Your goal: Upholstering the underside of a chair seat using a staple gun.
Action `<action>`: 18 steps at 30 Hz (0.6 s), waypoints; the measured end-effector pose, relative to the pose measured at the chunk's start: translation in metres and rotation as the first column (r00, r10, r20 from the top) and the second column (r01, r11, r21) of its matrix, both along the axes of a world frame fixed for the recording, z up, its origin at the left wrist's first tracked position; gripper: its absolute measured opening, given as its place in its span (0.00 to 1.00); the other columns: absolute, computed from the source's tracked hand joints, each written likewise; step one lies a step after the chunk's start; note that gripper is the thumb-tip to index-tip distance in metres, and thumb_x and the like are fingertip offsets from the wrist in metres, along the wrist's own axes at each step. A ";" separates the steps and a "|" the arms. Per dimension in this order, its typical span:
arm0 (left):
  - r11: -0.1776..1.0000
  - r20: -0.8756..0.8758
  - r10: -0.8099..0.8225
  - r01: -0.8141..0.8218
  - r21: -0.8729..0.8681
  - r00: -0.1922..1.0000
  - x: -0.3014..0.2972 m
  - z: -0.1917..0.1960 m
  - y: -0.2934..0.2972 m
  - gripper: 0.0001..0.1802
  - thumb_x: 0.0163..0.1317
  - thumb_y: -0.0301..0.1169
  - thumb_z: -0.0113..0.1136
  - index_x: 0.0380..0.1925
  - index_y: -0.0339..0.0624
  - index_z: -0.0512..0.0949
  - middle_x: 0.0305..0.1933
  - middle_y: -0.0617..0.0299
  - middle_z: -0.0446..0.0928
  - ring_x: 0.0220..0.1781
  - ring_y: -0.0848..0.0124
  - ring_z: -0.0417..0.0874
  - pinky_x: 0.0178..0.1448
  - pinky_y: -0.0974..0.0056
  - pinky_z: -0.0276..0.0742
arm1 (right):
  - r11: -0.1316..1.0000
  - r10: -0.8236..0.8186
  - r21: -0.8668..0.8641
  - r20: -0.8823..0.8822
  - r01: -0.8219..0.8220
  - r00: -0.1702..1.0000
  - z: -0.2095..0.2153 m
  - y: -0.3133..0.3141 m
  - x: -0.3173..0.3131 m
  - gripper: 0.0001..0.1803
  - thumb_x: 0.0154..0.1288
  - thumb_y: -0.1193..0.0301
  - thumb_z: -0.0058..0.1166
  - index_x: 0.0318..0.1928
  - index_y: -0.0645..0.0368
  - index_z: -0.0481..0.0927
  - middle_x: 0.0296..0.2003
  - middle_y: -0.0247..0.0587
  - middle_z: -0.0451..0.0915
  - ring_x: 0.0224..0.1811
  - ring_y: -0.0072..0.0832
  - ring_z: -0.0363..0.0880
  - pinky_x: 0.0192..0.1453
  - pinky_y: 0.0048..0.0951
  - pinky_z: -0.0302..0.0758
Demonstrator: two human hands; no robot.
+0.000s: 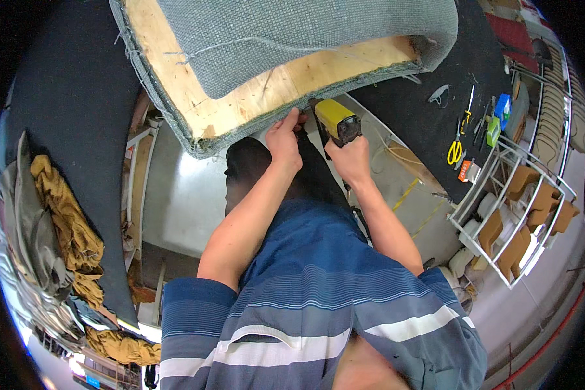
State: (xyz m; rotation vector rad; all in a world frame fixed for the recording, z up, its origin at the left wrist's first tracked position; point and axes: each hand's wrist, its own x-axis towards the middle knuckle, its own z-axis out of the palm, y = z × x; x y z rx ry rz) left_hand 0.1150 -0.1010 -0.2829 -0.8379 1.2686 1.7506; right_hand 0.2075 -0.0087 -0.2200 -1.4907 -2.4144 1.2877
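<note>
My right hand is wrapped round the grip of a yellow and black staple gun, whose nose is up against the near edge of an upholstered wooden panel. Just left of the nose, my left hand has its fingers closed at the grey fabric edging that runs along the panel; the fingertips are partly hidden. A large flap of grey woven fabric lies over the far part of the panel, with a loose thread across it. Bare light wood shows between flap and edging.
Dark-topped tables stand on both sides. On the right one lie yellow-handled scissors, a green and blue item and an orange box. A white metal rack holds brown pieces. Brown cloth is heaped at left.
</note>
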 end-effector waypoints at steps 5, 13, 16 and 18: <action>1.000 -0.029 0.004 -0.004 -0.001 1.000 0.001 -0.001 -0.002 0.11 0.66 0.35 0.69 0.34 0.37 0.85 0.36 0.63 0.85 0.37 0.75 0.75 0.46 0.68 0.68 | 0.998 0.028 -0.065 0.063 -0.024 0.998 0.010 -0.005 -0.002 0.13 0.52 0.74 0.61 0.39 0.68 0.82 0.35 0.60 0.84 0.39 0.51 0.85 0.43 0.42 0.79; 1.000 -0.010 0.017 -0.017 -0.015 1.000 -0.001 0.006 -0.001 0.11 0.66 0.34 0.68 0.35 0.36 0.85 0.37 0.63 0.85 0.37 0.74 0.75 0.46 0.67 0.69 | 0.999 0.043 -0.024 0.035 -0.042 0.998 0.016 -0.015 -0.008 0.14 0.53 0.74 0.59 0.41 0.67 0.81 0.36 0.60 0.84 0.40 0.52 0.85 0.44 0.42 0.80; 1.000 0.014 -0.008 0.008 -0.004 1.000 -0.003 0.004 -0.005 0.11 0.66 0.35 0.69 0.35 0.36 0.85 0.37 0.64 0.85 0.37 0.75 0.75 0.46 0.67 0.69 | 0.999 0.043 0.018 0.091 -0.045 0.995 0.006 -0.013 -0.007 0.14 0.53 0.74 0.59 0.42 0.66 0.81 0.35 0.60 0.84 0.40 0.53 0.85 0.44 0.43 0.80; 1.000 -0.008 -0.021 0.021 0.005 1.000 -0.004 0.003 -0.010 0.11 0.66 0.35 0.69 0.34 0.37 0.85 0.37 0.64 0.85 0.37 0.75 0.75 0.46 0.68 0.69 | 0.999 -0.004 -0.038 0.122 0.008 0.993 0.004 -0.012 -0.003 0.14 0.53 0.74 0.59 0.41 0.66 0.81 0.34 0.60 0.84 0.40 0.53 0.85 0.44 0.43 0.80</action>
